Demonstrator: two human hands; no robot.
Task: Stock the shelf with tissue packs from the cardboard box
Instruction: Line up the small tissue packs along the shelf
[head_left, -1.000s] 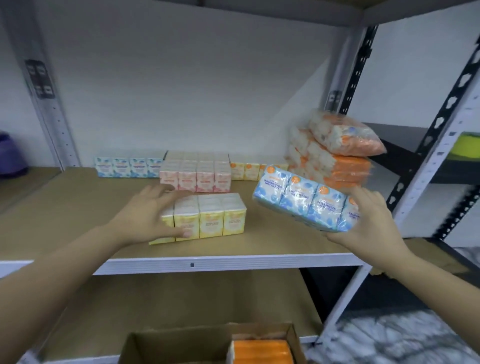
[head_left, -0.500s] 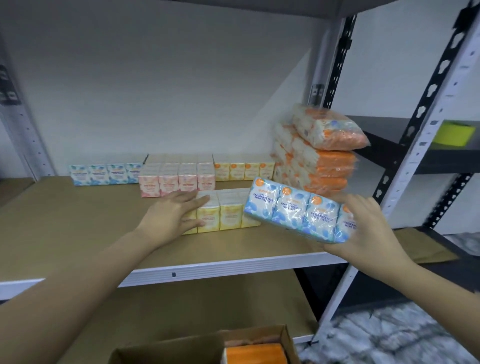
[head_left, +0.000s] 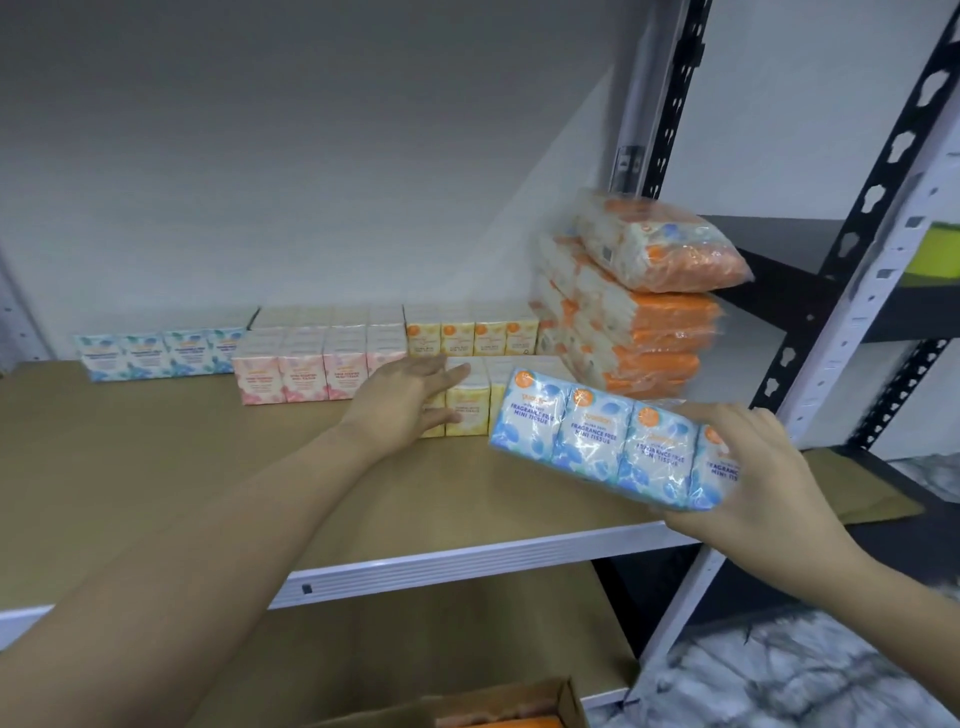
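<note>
Shelf (head_left: 467, 561), left hand (head_left: 405, 405) flat on yellow pack (head_left: 465, 410), right hand (head_left: 748, 483) gripping blue pack (head_left: 597, 441)

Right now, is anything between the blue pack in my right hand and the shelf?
Partly: the yellow packs and your left hand sit just behind the blue pack. The bare shelf in front looks free.

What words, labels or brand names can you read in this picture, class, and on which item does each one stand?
"FRAGRANCE FREE MINI TISSUE": on the blue tissue pack that the right hand grips.
Brand name above it: too blurred to read.
Pink packs, yellow packs, back-row blue packs: print too small to read.
Orange bundles: no legible text.
</note>
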